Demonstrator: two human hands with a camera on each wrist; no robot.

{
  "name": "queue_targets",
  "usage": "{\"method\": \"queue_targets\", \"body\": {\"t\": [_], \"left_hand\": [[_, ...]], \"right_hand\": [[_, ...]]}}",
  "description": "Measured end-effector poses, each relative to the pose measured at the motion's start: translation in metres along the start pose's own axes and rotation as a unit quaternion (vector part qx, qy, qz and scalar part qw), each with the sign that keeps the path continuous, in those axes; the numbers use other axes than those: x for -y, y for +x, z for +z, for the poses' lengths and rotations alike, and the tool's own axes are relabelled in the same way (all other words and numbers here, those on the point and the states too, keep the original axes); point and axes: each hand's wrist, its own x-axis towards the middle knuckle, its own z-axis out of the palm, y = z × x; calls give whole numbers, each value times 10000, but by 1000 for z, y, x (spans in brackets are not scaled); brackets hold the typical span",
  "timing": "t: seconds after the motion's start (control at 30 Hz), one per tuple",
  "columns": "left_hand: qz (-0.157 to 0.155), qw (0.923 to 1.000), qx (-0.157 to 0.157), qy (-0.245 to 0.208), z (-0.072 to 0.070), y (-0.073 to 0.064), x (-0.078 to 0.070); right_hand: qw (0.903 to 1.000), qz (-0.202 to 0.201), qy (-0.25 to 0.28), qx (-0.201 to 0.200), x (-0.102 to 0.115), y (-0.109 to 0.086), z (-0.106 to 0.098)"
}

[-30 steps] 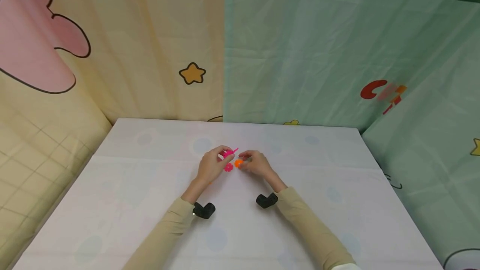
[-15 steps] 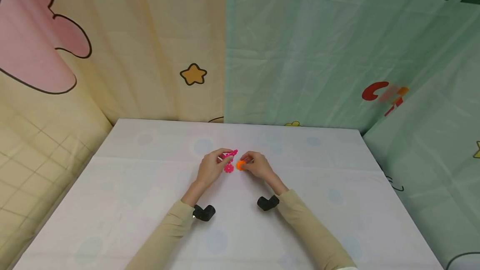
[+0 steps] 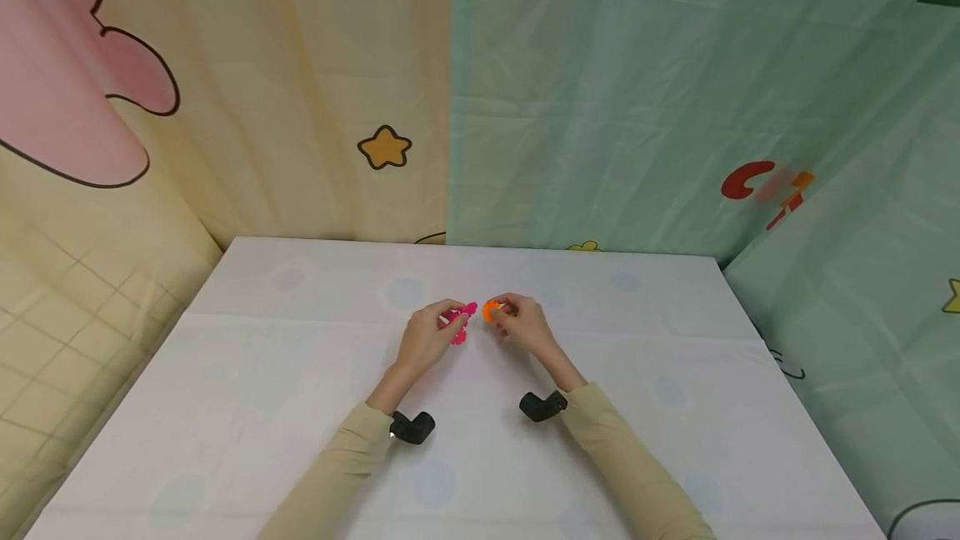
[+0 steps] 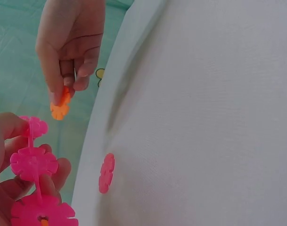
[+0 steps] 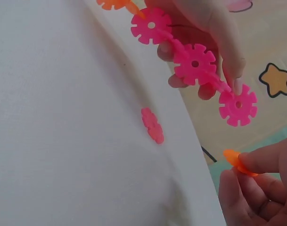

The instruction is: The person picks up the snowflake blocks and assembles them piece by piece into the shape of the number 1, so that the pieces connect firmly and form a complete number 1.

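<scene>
My left hand [image 3: 427,337] grips a chain of pink notched snowflake discs [image 5: 195,65], slotted into each other at angles. In the right wrist view an orange disc [image 5: 112,4] joins the chain's far end, partly cut off by the frame. Facing it, my right hand [image 3: 527,325] pinches a single orange snowflake disc [image 4: 61,106] between thumb and fingers. The two hands are close, with a small gap between the orange disc and the chain's nearest pink disc [image 5: 238,105]. One loose pink disc [image 4: 106,173] lies on the table below the hands.
The table [image 3: 637,457] wears a white cloth with faint pale dots. Its far edge meets hanging curtains, one yellow [image 3: 315,107] and one green [image 3: 600,107]. Black wrist cameras [image 3: 412,427] project inward from both sleeves.
My right hand has lifted the orange disc from near the table, up and slightly right. The left hand has tilted the pink chain a little and otherwise stays in place.
</scene>
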Motion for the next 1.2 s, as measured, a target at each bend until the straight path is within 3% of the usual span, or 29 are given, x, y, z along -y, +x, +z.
{"method": "queue_targets", "body": {"t": [0.47, 0.87, 1.2], "left_hand": [[114, 9997, -122, -192, 10, -2, -2], [333, 9994, 17, 103, 14, -5, -6], [618, 9974, -269, 240, 16, -6, -10]], "right_hand": [[9941, -107, 851, -668, 12, -6, -3], [9911, -301, 920, -911, 14, -11, 0], [9885, -347, 1085, -994, 17, -12, 3]]}}
